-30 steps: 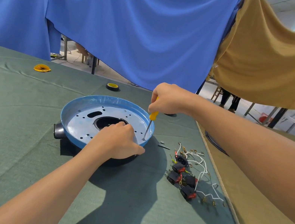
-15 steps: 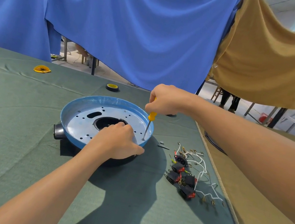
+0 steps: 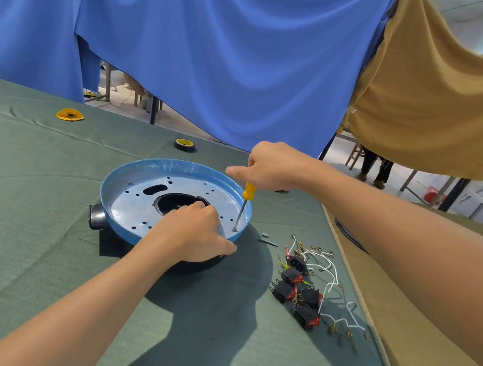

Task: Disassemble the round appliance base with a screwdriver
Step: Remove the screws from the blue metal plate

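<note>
Bracing is falling to the left hand, clamping the near rim of the round blue appliance base on the green counter, likely against spinning, while the right hand is gripping the yellow-handled screwdriver upright on a rim-side screw.

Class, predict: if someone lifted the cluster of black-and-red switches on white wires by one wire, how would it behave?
Probably floppy: the thin white wires lie in loose curls, so the black-and-red switches would likely dangle and swing. It looks light: small plastic parts. Its metal terminals might snag the green cloth.
</note>
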Demonstrator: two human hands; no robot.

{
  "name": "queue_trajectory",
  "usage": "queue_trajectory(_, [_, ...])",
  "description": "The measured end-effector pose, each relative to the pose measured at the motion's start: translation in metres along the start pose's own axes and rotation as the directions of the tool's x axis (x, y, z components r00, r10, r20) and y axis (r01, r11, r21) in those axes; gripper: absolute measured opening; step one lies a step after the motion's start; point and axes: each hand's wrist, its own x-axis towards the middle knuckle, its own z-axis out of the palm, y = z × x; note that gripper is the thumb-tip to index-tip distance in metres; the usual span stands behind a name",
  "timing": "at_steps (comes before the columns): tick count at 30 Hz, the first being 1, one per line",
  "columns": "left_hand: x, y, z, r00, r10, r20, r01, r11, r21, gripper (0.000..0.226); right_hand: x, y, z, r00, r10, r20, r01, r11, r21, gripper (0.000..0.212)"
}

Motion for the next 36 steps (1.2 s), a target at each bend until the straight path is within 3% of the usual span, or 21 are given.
queue_trajectory(4, [-0.0003, 0.0006, -0.0003, 1.000, -0.005, 0.006, 0.005, 1.000, 0.000, 0.044, 0.0006, -0.0009, -0.0010, 1.000, 0.000, 0.016, 0.000, 1.000, 0.002, 0.032])
queue_trajectory(11, [-0.0011, 0.0017, -0.0012, 1.000, -0.004, 0.008, 0.004, 1.000, 0.028, 0.046, 0.0007, 0.0005, 0.0018, 0.999, 0.028, -0.025, -0.029, 0.999, -0.028, 0.045])
queue_trajectory(17, [-0.0006, 0.0018, -0.0012, 1.000, -0.006, 0.014, 0.005, 1.000, 0.026, 0.047, 0.0012, 0.0029, -0.0003, 0.999, 0.007, 0.036, -0.008, 1.000, 0.012, 0.033])
queue_trajectory(22, [-0.0006, 0.0009, -0.0009, 1.000, -0.002, 0.011, 0.001, 1.000, 0.023, 0.048, 0.0003, 0.0039, 0.0027, 0.998, 0.024, -0.054, -0.026, 0.999, -0.046, 0.049])
queue_trajectory(26, [-0.0003, 0.0006, -0.0004, 1.000, -0.004, 0.015, 0.004, 0.999, 0.034, 0.048, -0.0029, 0.0011, 0.0010, 0.999, 0.018, -0.032, -0.018, 1.000, -0.007, 0.027])
queue_trajectory(30, [0.0001, 0.0008, -0.0005, 1.000, 0.000, 0.012, 0.000, 1.000, 0.031, 0.050, -0.0018, 0.0011, -0.0024, 0.998, 0.019, 0.062, -0.023, 0.998, 0.054, 0.035])
queue_trajectory(34, [-0.0002, 0.0005, -0.0002, 1.000, 0.004, 0.008, -0.004, 0.999, 0.040, 0.048, 0.0009, 0.0031, 0.0005, 0.999, 0.052, 0.005, -0.052, 0.998, 0.028, 0.051])
queue_trajectory(36, [0.0001, -0.0001, 0.0006, 1.000, 0.000, 0.002, 0.000, 0.999, 0.040, 0.046, 0.0019, 0.0039, 0.0019, 0.999, 0.039, 0.002, -0.039, 0.999, 0.016, 0.045])
